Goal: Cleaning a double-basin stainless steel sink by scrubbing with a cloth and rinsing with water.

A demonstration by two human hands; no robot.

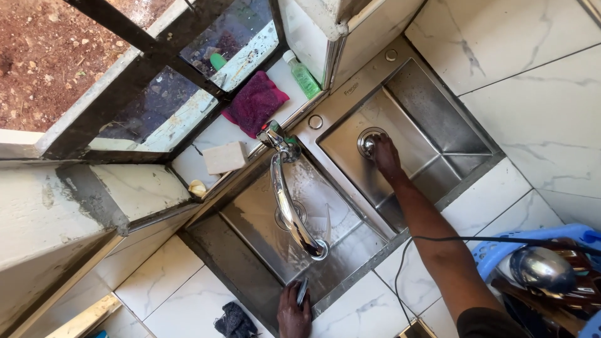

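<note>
- Our right hand (383, 156) reaches into the right basin (432, 134), fingers bunched narrow on the drain fitting (369, 141) at its floor; we cannot tell whether it grips or only presses
- Our left hand (294, 310) rests on the near rim of the left basin (263, 241), closed around a thin dark object (302, 291)
- Both basins look emptied and wet, so any washing seems done; work at the drain appears unfinished
- The curved tap (291, 200) hangs over the left basin, well apart from the right hand
- A blue basket (501, 247) of utensils crowds the right counter edge; a dark cloth (235, 320) lies just beside the left hand
</note>
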